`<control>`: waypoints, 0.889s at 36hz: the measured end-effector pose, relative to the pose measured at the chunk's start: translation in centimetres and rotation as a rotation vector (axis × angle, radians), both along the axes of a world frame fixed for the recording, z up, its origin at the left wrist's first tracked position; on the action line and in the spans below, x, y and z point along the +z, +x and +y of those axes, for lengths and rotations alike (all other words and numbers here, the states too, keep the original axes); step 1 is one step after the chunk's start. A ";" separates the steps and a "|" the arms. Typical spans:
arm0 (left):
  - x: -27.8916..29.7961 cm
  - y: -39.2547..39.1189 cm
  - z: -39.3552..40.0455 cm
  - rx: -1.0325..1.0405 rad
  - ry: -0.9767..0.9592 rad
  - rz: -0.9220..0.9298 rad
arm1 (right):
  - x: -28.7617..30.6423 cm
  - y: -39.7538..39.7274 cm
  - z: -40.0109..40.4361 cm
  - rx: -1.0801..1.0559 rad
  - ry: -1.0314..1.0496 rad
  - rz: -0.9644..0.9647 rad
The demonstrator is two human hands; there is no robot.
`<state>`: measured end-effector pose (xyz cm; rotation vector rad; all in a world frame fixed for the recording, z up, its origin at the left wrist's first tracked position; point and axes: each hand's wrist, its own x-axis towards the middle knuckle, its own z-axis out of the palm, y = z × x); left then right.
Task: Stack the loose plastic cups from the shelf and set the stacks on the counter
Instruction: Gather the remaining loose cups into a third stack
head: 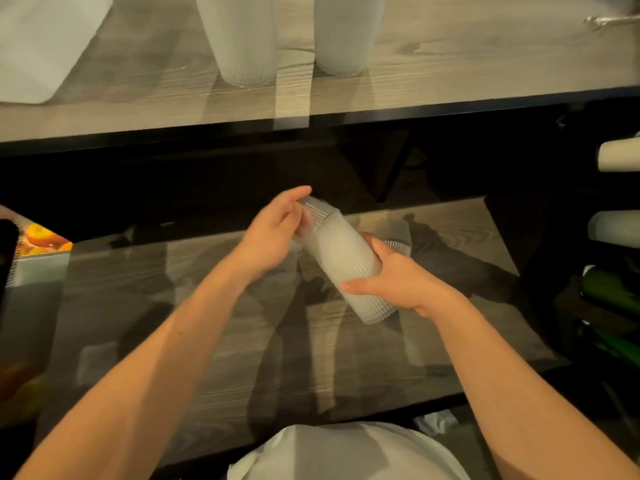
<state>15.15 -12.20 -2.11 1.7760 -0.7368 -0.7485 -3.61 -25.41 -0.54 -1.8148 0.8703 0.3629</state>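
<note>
A stack of translucent ribbed plastic cups (341,261) lies tilted in the air above the lower shelf (242,341). My right hand (398,282) grips the stack near its wide lower end. My left hand (273,233) holds the narrow upper end, fingers curled round a cup (317,209) pushed partly into the stack. One loose cup (398,242) lies on the shelf just behind my right hand. Two tall cup stacks (242,39) (346,32) stand upright on the wooden counter (450,71) above.
A white container (45,43) sits at the counter's left. A box with a fruit picture (38,244) stands at the shelf's left end. Rolled white cups (620,155) and dark green items (609,289) fill the right side. The counter's black front edge overhangs the shelf.
</note>
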 end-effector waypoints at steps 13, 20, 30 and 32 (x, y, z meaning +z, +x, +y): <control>-2.0 -6.2 2.7 -0.086 -0.029 -0.096 | -0.2 -2.1 0.8 0.146 -0.070 0.096; -6.1 -2.8 1.6 0.501 0.473 -0.106 | -0.8 -2.7 1.2 0.080 -0.024 0.059; -6.6 -3.5 2.1 0.325 0.575 -0.288 | -2.3 -3.3 1.8 0.051 0.003 0.103; -6.4 -3.5 2.6 0.386 0.567 -0.256 | -2.5 -3.4 1.8 0.045 0.003 0.111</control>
